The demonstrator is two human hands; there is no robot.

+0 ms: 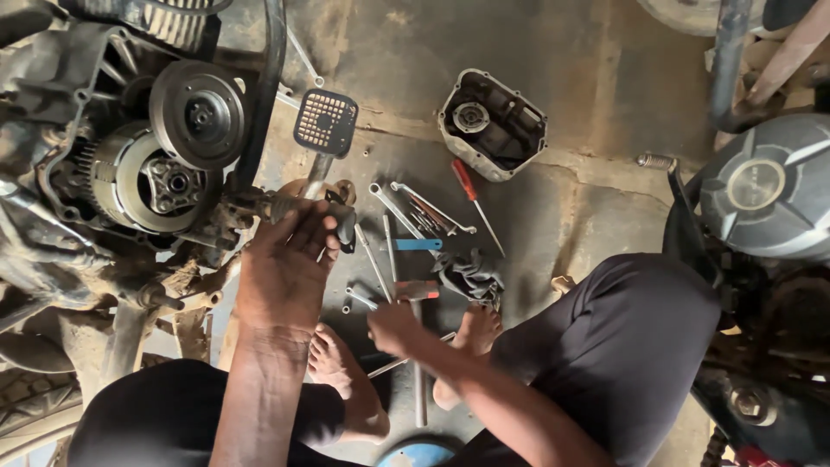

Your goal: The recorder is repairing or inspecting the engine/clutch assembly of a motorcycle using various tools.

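I look straight down at a person squatting on a stained concrete floor beside an opened motorcycle engine.

My left hand is raised, fingers curled shut around a dark footpeg bar that juts from the engine's lower side. The bar sits right under the fingertips. Its long axis runs nearly level across the view, pointing from the engine on the hand's far left toward the tools on its right. A brake pedal with a gridded pad stands just above the hand, its stem running down toward the bar.

My right hand is low by the bare feet, fingers bent down onto a spanner on the floor. I cannot tell whether it has closed on it or only touches it.

Beyond that hand lie more spanners, a blue-handled tool, a red screwdriver, a dark rag, and farther off an engine cover lying open side up.

Risks, as I judge them: the bar looks greasy, so the left hand could slip toward the exposed clutch and its toothed edges. Loose tools lie close to bare toes, so a dropped spanner could strike a foot. Small bolts on the floor could roll away and be lost.
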